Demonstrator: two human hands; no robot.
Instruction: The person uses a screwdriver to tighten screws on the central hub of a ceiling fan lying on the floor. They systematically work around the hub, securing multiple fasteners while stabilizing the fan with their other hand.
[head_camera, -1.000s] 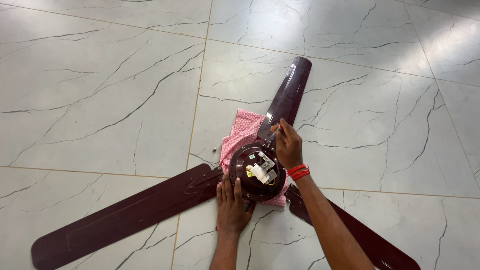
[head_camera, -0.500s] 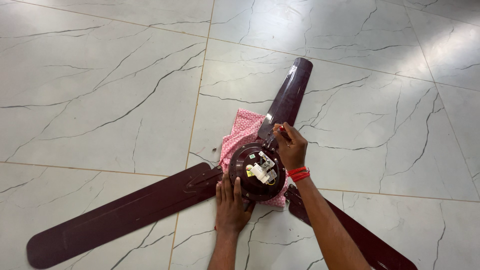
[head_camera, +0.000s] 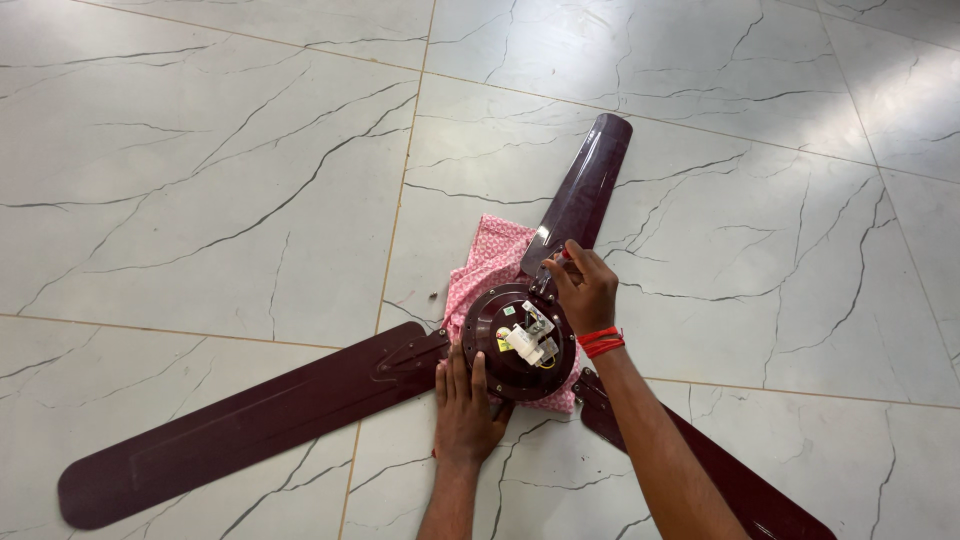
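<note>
A dark maroon three-bladed metal ceiling fan (head_camera: 400, 395) lies flat on a pale grey marble-patterned tiled floor (head_camera: 200, 200), and its round maroon motor housing (head_camera: 515, 345), open side up with white wiring parts showing, serves as the landmark here. The left hand (head_camera: 463, 410) lies flat and spread, fingers together, against the near-left rim of that housing, pressing down and gripping nothing. The right hand (head_camera: 583, 290) is curled tight at the housing's far-right edge, where the far blade joins; something small and red shows at its fingertips, too small to name. Under the housing, spreading to its far-left, sits a crumpled pink patterned cloth (head_camera: 485, 265). The motor looks heavy and rigid, while the long thin blades would likely flex and lever badly if lifted by their tips, so the housing rim or blade roots seem the sounder places to grip. The exposed wiring looks fragile. The glossy tiles look slippery, though the cloth probably checks sliding.
</note>
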